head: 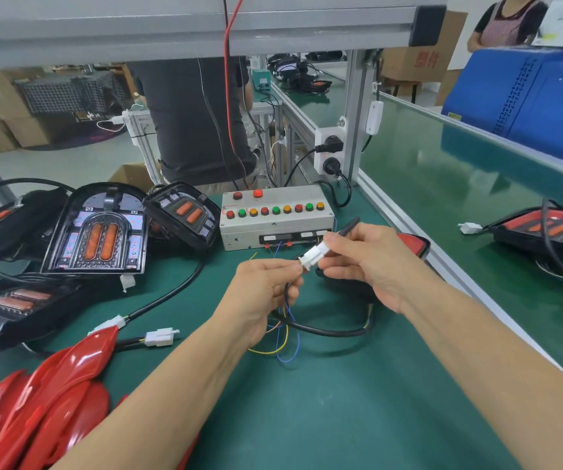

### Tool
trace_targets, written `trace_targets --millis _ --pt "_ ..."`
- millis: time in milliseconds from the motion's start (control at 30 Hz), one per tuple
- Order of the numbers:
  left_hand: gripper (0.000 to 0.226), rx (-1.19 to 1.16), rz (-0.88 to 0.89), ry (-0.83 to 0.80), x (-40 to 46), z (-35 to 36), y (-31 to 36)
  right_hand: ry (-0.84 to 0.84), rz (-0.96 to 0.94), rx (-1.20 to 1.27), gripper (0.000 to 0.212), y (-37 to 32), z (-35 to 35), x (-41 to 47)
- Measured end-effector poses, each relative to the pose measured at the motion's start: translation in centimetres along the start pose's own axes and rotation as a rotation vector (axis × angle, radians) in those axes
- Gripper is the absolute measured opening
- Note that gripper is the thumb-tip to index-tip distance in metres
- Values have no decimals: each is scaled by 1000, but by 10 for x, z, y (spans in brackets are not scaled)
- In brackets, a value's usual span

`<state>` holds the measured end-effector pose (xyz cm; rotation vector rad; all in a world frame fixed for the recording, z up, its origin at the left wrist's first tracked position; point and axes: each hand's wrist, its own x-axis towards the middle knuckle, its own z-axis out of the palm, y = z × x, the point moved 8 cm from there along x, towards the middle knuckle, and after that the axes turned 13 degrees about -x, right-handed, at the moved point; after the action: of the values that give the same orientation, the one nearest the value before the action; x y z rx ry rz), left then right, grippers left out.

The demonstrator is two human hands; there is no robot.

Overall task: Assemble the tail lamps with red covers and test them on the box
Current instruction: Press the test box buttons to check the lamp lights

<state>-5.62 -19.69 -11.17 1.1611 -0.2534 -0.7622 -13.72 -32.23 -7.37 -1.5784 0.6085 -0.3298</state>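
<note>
My left hand pinches one white connector with coloured wires hanging below it. My right hand pinches the mating white connector on a black cable; the two plugs meet between my fingertips. Behind my right hand lies a tail lamp with a red cover, mostly hidden. The grey test box with rows of red, green and orange buttons stands just beyond my hands. Red covers are piled at the lower left.
Uncovered tail lamps with orange lenses and black cables lie on the left of the green mat. Another lamp sits on the conveyor belt at right. A person stands behind the box. A power strip hangs on the aluminium post.
</note>
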Motion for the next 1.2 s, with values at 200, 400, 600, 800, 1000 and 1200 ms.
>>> trace_targets --millis 200,400,600,800,1000,1200 --pt "6 45 16 -45 -4 6 -4 60 -44 -103 14 0 -5 -3" --pt "17 178 53 -116 -5 17 3 162 -78 -455 24 -11 -28 -14" --pt "31 243 62 -112 -8 15 -9 501 113 -924 74 7 -99 -27" --pt "42 556 82 -68 -9 20 -18 262 292 -3 17 72 -74 -16" --pt "43 925 166 -57 -15 22 -14 525 226 91 12 73 -103 -18" --pt "25 1728 148 2 -16 28 -12 501 135 208 11 80 -99 -17"
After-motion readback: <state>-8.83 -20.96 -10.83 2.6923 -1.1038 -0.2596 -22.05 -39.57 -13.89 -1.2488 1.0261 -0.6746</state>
